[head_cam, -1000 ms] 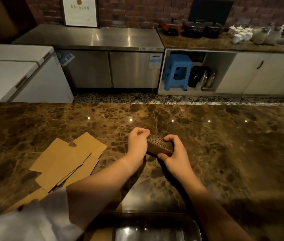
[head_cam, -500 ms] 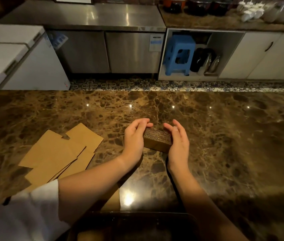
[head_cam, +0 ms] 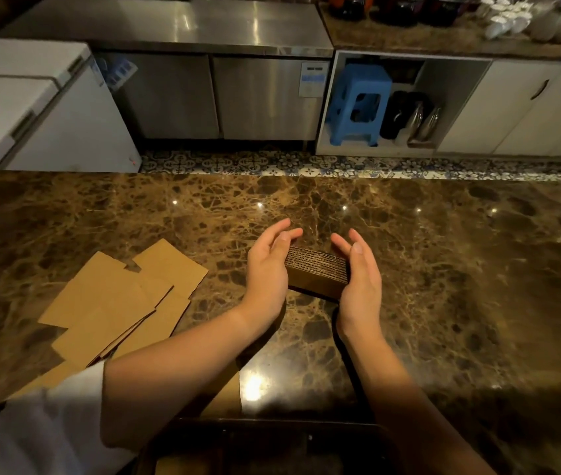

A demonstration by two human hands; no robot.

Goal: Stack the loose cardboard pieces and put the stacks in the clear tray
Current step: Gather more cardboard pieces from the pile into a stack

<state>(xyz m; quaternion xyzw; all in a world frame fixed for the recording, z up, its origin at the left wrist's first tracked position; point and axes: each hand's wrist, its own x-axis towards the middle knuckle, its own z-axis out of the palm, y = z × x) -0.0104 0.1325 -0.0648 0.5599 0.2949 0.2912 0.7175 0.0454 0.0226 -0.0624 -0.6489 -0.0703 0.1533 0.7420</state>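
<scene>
We see a stack of cardboard (head_cam: 317, 274) standing on the brown stone counter (head_cam: 443, 269) — squeezed between two flat hands. Our left hand (head_cam: 267, 269) presses one end and our right hand (head_cam: 361, 279) presses the other, fingers straight. Loose cardboard pieces (head_cam: 118, 303) lie flat, well off to the left of the left fingers. Below the wrists — near us — sits the clear tray (head_cam: 272, 437), dark and hard to see.

Brown cardboard stack (head_cam: 317, 274) on edge, loose pieces (head_cam: 118, 303) left
</scene>
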